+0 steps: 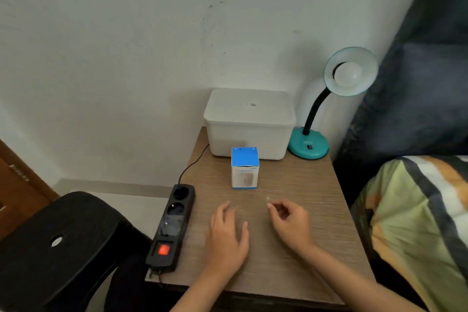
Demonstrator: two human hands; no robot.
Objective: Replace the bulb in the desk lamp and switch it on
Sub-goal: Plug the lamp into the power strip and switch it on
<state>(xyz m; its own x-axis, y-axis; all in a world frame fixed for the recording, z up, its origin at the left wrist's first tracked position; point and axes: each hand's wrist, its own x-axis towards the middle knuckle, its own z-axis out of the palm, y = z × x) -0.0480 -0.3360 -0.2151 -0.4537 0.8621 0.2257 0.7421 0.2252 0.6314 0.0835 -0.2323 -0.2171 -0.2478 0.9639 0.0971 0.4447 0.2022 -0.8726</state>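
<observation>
Black plastic comes first on the left: a chair [63, 238] stands beside the desk [298, 185], and on the desk's left edge lies a power strip [172, 225] with its red switch [163, 249] glowing. Its long side runs away from the person, and a thin cable [192, 163] goes from its far end toward the wall.

Next comes the left hand [226, 238]. It lies flat on the wood-grain top with the fingers spread and holds nothing. Straight beyond it, between the two hands and a little farther from the person, stands the bulb box [245, 168], blue on top and white below, upright. It is closed, as far as I can see. Behind the box sits a white container with a lid [249, 121], against the wall.

The right hand [291, 223] rests near the left one but apart from it. Its fingers are loosely curled and it also is empty.

The desk lamp [329, 109] is at the far right corner, well apart from both hands, so the right hand is the nearer one. Its teal base [307, 145] stands on the desk, the black neck rises and bends, and the shade faces toward the person with the bulb [348, 75] inside, unlit. I judge that the old bulb should come out along the axis of the shade, toward the person. At the right edge is a bed with a striped cover [415, 210].
</observation>
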